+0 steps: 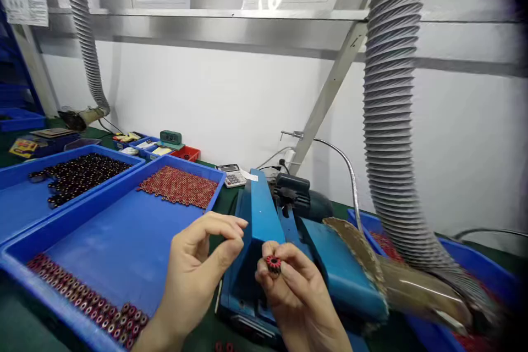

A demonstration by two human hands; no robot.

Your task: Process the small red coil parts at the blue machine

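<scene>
A small red-wound ring coil (273, 263) is pinched between the fingertips of the right hand (295, 291), just in front of a blue machine (264, 231). The left hand (198, 269) is held loosely curled and empty, just left of it, above a blue tray (119, 242) of red coils on the green bench (16, 324). A ribbed hose (390, 121) hangs at right.

The right hand (297, 291) holds a red-and-black ring (273, 263). The near tray (124, 242) is blue with red rings; the far-left tray (16, 198) carries dark ones. The worktop (16, 324) is green, the hose (390, 121) ribbed grey.
</scene>
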